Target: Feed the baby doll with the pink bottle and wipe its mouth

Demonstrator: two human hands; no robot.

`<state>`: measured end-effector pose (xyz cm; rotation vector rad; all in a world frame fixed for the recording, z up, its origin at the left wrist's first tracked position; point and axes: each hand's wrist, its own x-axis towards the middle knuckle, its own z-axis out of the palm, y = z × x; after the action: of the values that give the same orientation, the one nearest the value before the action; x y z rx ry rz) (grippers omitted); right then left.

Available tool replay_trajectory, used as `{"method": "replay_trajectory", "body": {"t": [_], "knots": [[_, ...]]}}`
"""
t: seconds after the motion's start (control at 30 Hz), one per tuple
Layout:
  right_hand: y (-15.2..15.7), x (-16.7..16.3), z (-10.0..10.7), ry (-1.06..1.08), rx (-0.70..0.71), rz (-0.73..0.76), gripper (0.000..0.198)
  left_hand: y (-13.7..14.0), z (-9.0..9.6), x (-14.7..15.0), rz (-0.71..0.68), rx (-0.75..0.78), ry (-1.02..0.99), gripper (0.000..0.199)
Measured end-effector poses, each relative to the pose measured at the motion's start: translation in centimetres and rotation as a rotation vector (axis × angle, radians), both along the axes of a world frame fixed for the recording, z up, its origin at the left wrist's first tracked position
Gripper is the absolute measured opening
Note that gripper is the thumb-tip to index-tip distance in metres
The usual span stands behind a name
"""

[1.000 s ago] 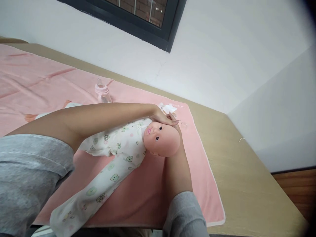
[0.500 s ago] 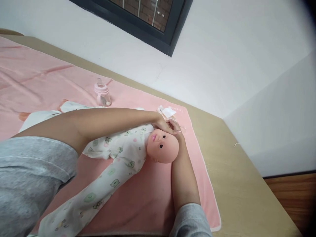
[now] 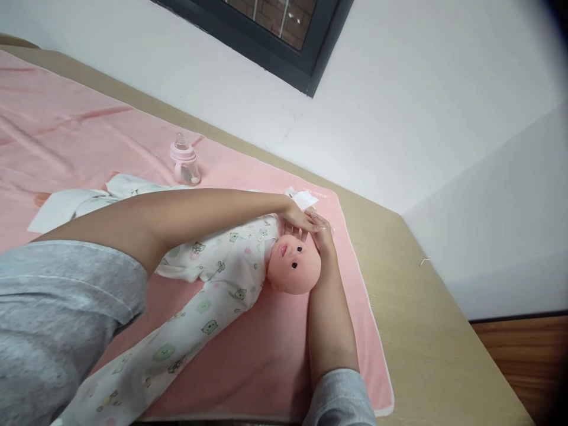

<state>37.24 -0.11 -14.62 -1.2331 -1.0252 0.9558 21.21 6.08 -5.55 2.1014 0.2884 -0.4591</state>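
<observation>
A bald baby doll (image 3: 293,273) in a white suit with green animal prints lies on its back, its face turned up toward me. My left hand (image 3: 298,215) reaches across the doll's body to the far side of its head. Its thumb stretches toward my other hand, and its fingers hang apart beside the doll's cheek. From the near right, my right hand (image 3: 323,232) curves around the crown of the head with bent fingers. Both hands meet there, fingertips touching or overlapping. Anything small between the right fingers is hidden.
A pink blanket (image 3: 248,367) spreads under the doll on a wooden table (image 3: 412,331). Beyond the doll's legs stands a pink baby bottle (image 3: 186,165). White paper or packaging (image 3: 305,199) lies behind my hands. A wall with a dark-framed window (image 3: 306,71) borders the far side.
My hands have shifted slightly up and away from the doll's face, uncovering more of the left fingers. The doll appears a little further right in the view.
</observation>
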Motion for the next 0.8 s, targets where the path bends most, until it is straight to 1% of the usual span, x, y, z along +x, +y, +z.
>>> {"method": "replay_trajectory", "body": {"t": [0.03, 0.1, 0.17, 0.23, 0.33, 0.47, 0.57, 0.63, 0.7, 0.73, 0.8], "knots": [[0.0, 0.0, -0.1, 0.019, -0.001, 0.006, 0.027, 0.2, 0.7, -0.2, -0.011, -0.006, 0.022, 0.076], [0.1, 0.1, -0.3, 0.067, 0.001, 0.023, 0.031, 0.5, 2.3, -0.9, 0.035, 0.032, -0.037, 0.079], [0.3, 0.1, -0.6, 0.106, 0.013, 0.063, 0.037, 0.8, 3.9, -2.1, 0.132, 0.094, -0.156, 0.08], [0.4, 0.0, -0.8, 0.141, 0.018, 0.091, 0.043, 0.8, 5.2, -3.7, 0.232, 0.13, -0.282, 0.075], [0.5, -0.2, -0.9, 0.19, 0.015, 0.08, 0.046, 0.4, 6.6, -6.2, 0.316, 0.156, -0.422, 0.069], [0.5, -0.3, -0.2, 0.221, 0.055, 0.042, 0.044, -1.3, 7.5, -8.6, 0.408, 0.206, -0.52, 0.069], [0.5, -0.2, 1.2, 0.201, 0.118, -0.01, 0.036, -2.5, 7.5, -9.4, 0.473, 0.28, -0.603, 0.064], [0.4, -0.3, 2.7, 0.166, 0.15, -0.028, 0.034, -3.1, 7.3, -9.7, 0.522, 0.404, -0.643, 0.06], [-0.2, -0.5, 4.7, 0.136, 0.183, -0.017, 0.034, -3.4, 7.0, -9.9, 0.573, 0.514, -0.68, 0.057], [-0.6, -0.8, 5.8, 0.119, 0.201, 0.001, 0.033, -3.6, 6.9, -10.0, 0.591, 0.533, -0.702, 0.056], [-1.9, -1.5, 8.1, 0.064, 0.225, 0.068, 0.032, -3.9, 6.7, -10.2, 0.608, 0.497, -0.75, 0.052]]}}
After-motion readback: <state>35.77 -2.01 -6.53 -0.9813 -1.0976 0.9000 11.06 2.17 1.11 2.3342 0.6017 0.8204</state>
